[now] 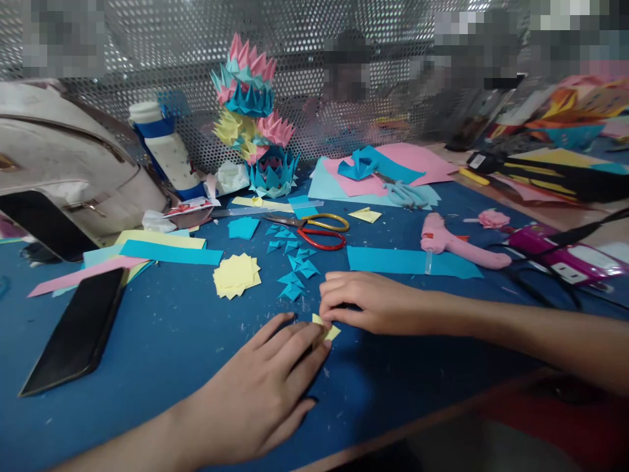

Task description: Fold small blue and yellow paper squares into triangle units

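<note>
A small folded yellow paper piece [333, 333] lies on the blue table [196, 341], partly hidden under fingers of both hands. My left hand [282, 377] is spread low over the table, its fingertips resting on the yellow piece. From the right, my right hand [366, 301] touches the same piece with its fingers bent and pressed together. Just beyond the hands lie several folded blue paper triangles [291, 286], and left of them sits a stack of yellow paper squares [236, 275].
Scissors [322, 231], a pink glue gun [455, 246] and a blue strip [383, 259] lie beyond the hands. Two phones [73, 334], a bag [73, 157] and a bottle [164, 151] are left. A folded-paper tower [272, 170] stands at the back.
</note>
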`<state>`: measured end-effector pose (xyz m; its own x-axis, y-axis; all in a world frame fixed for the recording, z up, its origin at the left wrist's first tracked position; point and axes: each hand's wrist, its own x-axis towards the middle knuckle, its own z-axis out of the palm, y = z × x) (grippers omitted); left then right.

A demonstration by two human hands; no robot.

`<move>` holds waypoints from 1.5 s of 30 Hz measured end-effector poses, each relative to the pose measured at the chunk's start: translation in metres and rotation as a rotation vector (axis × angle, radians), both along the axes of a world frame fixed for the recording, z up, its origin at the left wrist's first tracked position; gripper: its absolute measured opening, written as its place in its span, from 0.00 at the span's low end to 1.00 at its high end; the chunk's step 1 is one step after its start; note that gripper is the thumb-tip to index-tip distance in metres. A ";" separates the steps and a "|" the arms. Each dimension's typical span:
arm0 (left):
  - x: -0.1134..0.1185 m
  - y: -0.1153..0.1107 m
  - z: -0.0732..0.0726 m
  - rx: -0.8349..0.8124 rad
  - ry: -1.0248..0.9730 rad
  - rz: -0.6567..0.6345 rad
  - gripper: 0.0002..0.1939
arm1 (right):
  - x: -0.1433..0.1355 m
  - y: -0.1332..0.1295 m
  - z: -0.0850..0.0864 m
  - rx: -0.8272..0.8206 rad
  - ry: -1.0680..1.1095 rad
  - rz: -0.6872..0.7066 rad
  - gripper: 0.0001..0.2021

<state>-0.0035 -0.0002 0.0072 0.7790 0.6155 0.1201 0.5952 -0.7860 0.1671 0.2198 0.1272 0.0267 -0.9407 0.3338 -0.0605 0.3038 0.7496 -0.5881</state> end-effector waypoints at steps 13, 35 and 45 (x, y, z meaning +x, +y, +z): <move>0.000 0.001 0.000 -0.037 -0.055 0.021 0.26 | 0.001 0.003 -0.005 -0.070 0.044 -0.069 0.07; 0.013 0.034 0.008 -0.564 -0.660 0.562 0.15 | -0.001 -0.001 -0.009 -0.680 0.390 -0.169 0.13; 0.020 0.052 0.005 -0.642 -0.820 0.532 0.20 | -0.006 -0.003 -0.023 -0.850 0.504 -0.265 0.18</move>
<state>0.0163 0.0523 0.0124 0.2379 0.9712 0.0152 0.3536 -0.1012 0.9299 0.2143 0.1240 0.0041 -0.8244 0.5660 0.0080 -0.0306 -0.0305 -0.9991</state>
